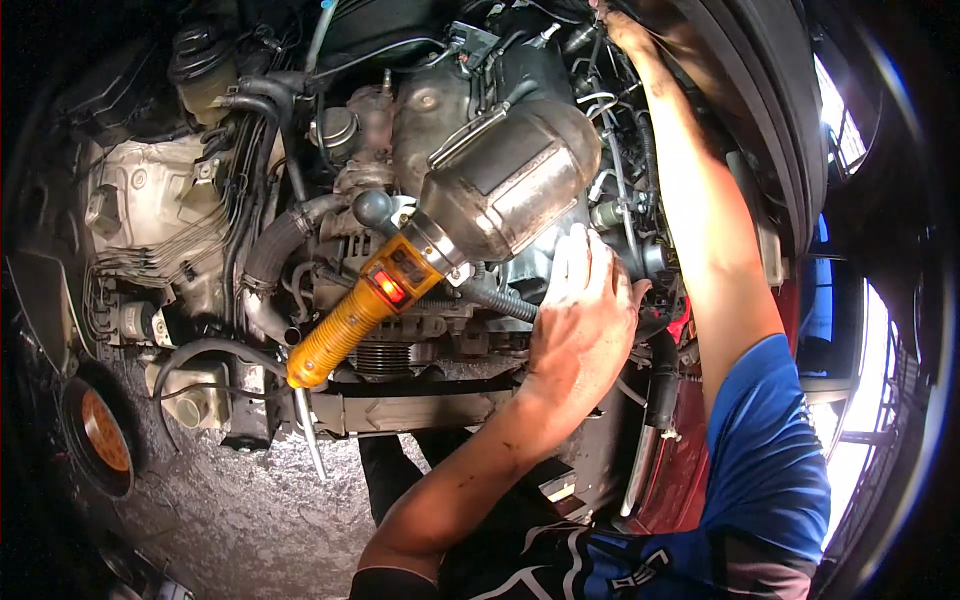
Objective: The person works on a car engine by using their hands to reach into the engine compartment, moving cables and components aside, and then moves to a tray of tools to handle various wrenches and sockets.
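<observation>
- My left hand (583,325): fingers straight, unclenched, over the engine (422,125).
- My right hand (628,35): at the engine bay's upper edge; finger state I cannot tell.
- Inspection lamp (345,325): aslant above the engine; red-lit switch (388,286).
- My shirt (560,572): pale lettering, partly folded.

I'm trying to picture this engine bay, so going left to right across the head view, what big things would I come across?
Round part with an orange middle, dark-topped fluid tank, yellow handle with a red light, left hand, blue sleeve.
</observation>
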`<state>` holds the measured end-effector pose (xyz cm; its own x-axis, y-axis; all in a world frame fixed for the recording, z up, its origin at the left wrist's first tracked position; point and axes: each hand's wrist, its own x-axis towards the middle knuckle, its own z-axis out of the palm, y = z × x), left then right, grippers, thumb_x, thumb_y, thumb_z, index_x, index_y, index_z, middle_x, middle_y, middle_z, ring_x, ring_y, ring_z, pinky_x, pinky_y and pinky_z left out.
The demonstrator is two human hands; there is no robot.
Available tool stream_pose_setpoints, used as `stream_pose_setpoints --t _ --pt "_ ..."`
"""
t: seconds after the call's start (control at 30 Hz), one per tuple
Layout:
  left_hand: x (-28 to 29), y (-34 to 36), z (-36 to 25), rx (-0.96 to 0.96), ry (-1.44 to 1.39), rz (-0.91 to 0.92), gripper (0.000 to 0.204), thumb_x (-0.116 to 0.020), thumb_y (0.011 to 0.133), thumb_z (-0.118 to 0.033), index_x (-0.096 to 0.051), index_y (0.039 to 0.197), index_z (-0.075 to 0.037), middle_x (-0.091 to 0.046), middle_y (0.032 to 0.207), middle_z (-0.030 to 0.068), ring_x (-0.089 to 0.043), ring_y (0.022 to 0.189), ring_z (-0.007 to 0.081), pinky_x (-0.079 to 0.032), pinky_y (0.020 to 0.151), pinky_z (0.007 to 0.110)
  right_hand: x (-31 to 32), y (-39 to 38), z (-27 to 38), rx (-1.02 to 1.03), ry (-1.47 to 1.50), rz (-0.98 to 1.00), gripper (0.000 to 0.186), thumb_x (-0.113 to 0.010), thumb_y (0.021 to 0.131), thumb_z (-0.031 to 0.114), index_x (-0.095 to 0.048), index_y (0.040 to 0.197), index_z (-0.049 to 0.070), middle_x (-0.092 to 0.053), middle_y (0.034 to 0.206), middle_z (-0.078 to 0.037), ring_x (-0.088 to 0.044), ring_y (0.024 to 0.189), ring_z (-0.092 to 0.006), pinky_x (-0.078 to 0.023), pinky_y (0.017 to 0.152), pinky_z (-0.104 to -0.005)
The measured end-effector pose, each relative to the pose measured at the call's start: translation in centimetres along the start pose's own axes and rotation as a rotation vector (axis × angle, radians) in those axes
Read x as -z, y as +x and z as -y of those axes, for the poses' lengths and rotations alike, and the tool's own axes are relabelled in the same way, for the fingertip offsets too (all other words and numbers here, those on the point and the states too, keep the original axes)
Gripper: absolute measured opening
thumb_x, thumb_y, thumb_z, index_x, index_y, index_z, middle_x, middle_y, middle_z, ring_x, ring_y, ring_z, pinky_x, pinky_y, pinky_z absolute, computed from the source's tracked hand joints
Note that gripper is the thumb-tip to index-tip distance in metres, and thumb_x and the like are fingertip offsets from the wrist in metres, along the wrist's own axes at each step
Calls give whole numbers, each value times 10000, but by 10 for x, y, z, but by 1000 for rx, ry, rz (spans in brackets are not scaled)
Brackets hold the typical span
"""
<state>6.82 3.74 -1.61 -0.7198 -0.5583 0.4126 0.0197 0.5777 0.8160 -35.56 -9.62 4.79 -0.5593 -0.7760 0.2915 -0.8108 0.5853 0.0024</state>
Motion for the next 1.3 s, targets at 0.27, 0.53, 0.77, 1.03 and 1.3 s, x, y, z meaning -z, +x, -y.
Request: stream_pose_setpoints --t 0.27,0.53,0.77,1.03,1.3 --pt "-1 0 1 17 -22 -19 398 -526 969 -260 -665 1054 103 -574 1208 307 -494 1230 441 -388 1067 474 -3 6 2 9 0 37 486 -553 944 504 -704 999 46 -707 965 -119 -664 891 -277 -494 794 -378" --pt "-3 1 2 -26 63 -145 346 -684 851 -259 -700 961 69 -658 1104 234 -584 1124 374 -464 948 470 -5 11 1 21 -7 58 481 -555 943 502 -702 985 46 -704 948 -118 -661 879 -276 -492 789 -380" --pt "-8 -2 -5 49 -60 -27 389 -553 950 -254 -644 1065 106 -577 1205 293 -511 1207 432 -412 1048 455 6 16 -7 29 -24 63 477 -558 942 499 -701 972 46 -702 933 -117 -658 867 -276 -490 784 -381" --pt "-2 2 -3 -1 79 -127 369 -667 888 -262 -681 1038 74 -655 1110 229 -601 1117 355 -517 924 401 -5 20 -7 78 4 69 472 -560 940 497 -699 958 46 -699 916 -117 -654 855 -276 -488 778 -382" --pt "2 5 -7 80 76 -138 358 -651 902 -274 -674 1075 38 -664 1079 214 -659 1004 351 -564 811 407 -12 25 -7 128 40 77 468 -563 939 494 -697 943 46 -697 900 -116 -651 842 -275 -485 772 -383"
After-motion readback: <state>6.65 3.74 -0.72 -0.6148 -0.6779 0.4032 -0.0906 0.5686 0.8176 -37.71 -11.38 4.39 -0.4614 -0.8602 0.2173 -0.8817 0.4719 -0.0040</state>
